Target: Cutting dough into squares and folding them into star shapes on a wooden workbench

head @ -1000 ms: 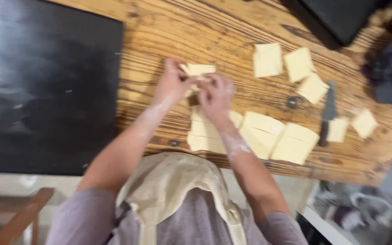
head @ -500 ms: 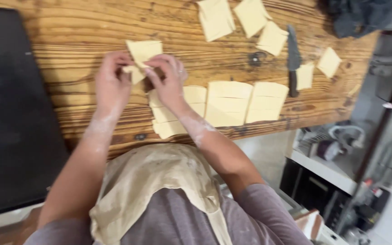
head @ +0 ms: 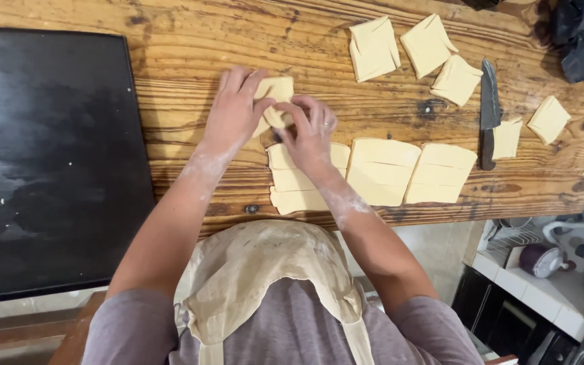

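Both hands had slid left along the counter (head: 170, 61); left hand (head: 232, 115) and right hand (head: 311, 135) each held a pinching grip on the dough square (head: 275, 94), squarely between them, equally near.

Head camera looks steeply down, close over the wooden table (head: 170, 61).

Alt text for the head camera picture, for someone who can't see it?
Both hands, left hand and right hand, fold a pale dough square on a wooden table. Cut dough sheets, folded pieces, a knife and a dark tray lie around.
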